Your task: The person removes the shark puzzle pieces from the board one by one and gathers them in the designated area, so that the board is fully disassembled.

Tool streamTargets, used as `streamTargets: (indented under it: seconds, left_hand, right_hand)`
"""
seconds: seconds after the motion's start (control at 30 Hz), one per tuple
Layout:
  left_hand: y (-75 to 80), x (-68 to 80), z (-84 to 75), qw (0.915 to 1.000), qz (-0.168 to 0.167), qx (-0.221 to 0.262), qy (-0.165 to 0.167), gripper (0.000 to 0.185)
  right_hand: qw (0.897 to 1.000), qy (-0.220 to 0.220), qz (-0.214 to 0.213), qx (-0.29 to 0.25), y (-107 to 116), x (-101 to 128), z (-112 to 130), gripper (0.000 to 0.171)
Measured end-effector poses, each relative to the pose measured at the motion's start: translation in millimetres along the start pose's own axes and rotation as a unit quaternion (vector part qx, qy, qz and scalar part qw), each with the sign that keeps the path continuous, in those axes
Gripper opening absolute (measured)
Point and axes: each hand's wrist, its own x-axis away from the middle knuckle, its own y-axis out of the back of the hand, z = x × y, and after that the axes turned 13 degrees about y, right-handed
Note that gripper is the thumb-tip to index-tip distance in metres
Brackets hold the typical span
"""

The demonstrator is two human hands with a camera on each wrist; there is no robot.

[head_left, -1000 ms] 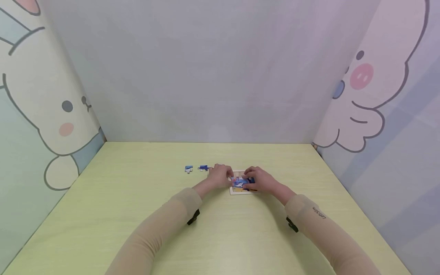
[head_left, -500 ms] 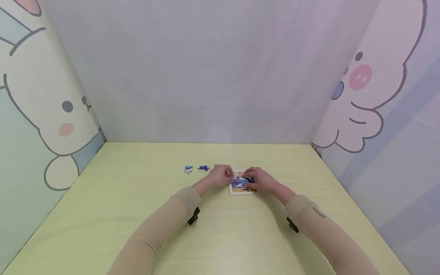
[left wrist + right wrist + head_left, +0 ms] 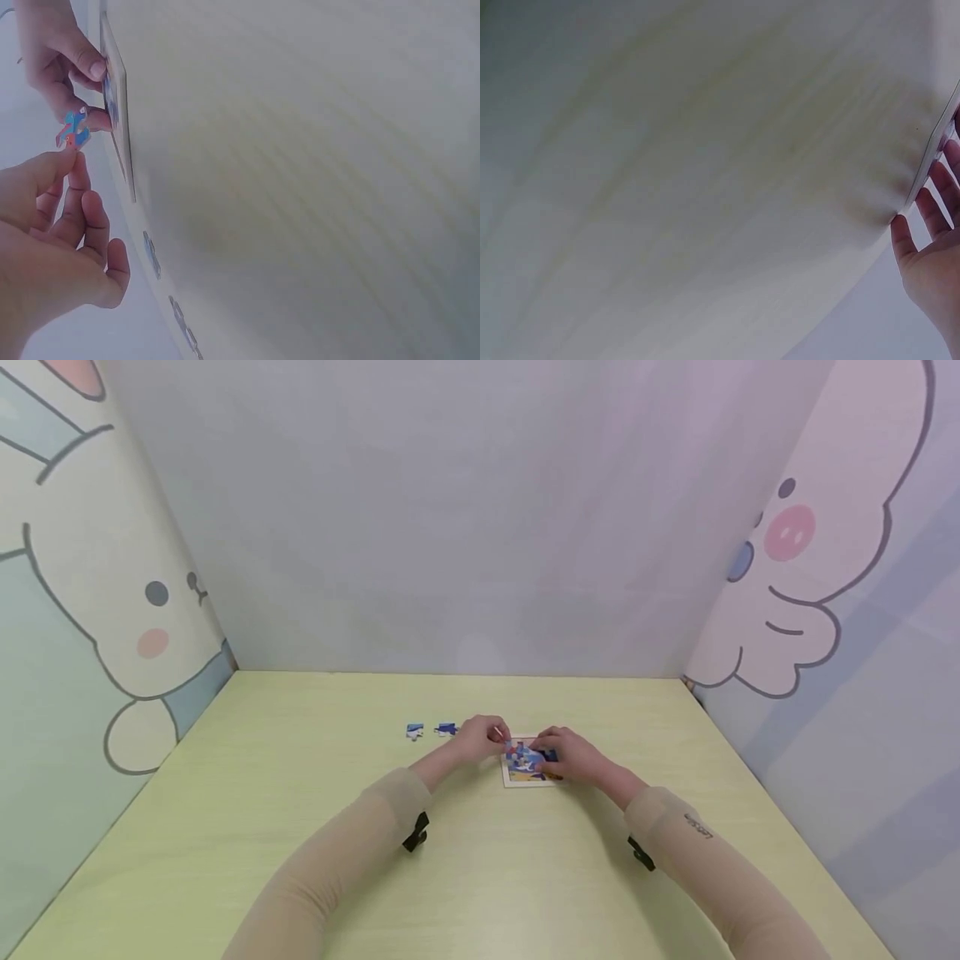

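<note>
the worktop (image 3: pixel 480 860) is a pale yellow-green board, closed in on three sides by panels: a plain grey-lilac panel behind it, a cartoon rabbit panel (image 3: pixel 90 610) on one side and a cartoon pink figure panel (image 3: pixel 810 568) on the other.

landmark: the puzzle frame (image 3: pixel 529 780), a small white-edged tray lying flat near the middle of the worktop. compared with the frame half a second earlier, the left hand (image 3: pixel 477 741) sits slightly higher beside the puzzle frame and the small piece shows more clearly at its fingertips; the right hand (image 3: pixel 570 756) stays on the puzzle frame. the two loose pieces have not moved on the worktop.

the puzzle frame holds a mostly blue picture made of fitted pieces, partly covered by the right hand. the right hand rests on the side of the puzzle frame away from the loose pieces, fingers curled round its edge and gripping it; the right wrist view shows the fingertips (image 3: pixel 902 229) against the frame edge.

the left hand is just beside the puzzle frame, thumb and forefinger pinching a puzzle piece (image 3: pixel 73 129) in blue and red, held above the frame edge and close to the right hand's fingers. the other left fingers are loosely curled.

two loose pieces (image 3: pixel 415 731) (image 3: pixel 446 728) lie in a row on the worktop beyond the left hand from the puzzle frame, apart from each other.
</note>
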Motion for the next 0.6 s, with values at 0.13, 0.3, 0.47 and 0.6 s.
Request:
streamTargets:
  seconds: [0.13, 0.3, 0.47, 0.6]
  left_hand:
    - [8.7, 4.2, 4.0, 0.9999, 0.002, 0.003, 0.009, 0.008]
    - [22.5, 10.0, 10.3, 0.9998, -0.002, -0.008, 0.019, 0.009]
    - [37.8, 18.1, 16.3, 0.9995, -0.017, -0.014, 0.021, 0.011]
    - [48.4, 23.6, 24.0, 0.9994, -0.024, -0.013, 0.019, 0.011]
  right_hand:
    - [1.0, -0.001, 0.0, 0.0, 0.1, 0.3, 0.8, 0.039]
    - [1.0, -0.001, 0.001, -0.001, 0.7, 0.5, 3.0, 0.038]
    - [1.0, 0.005, 0.003, 0.005, 1.6, 1.2, 4.8, 0.038]
    - [1.0, 0.002, 0.005, 0.003, 1.9, 1.8, 5.3, 0.039]
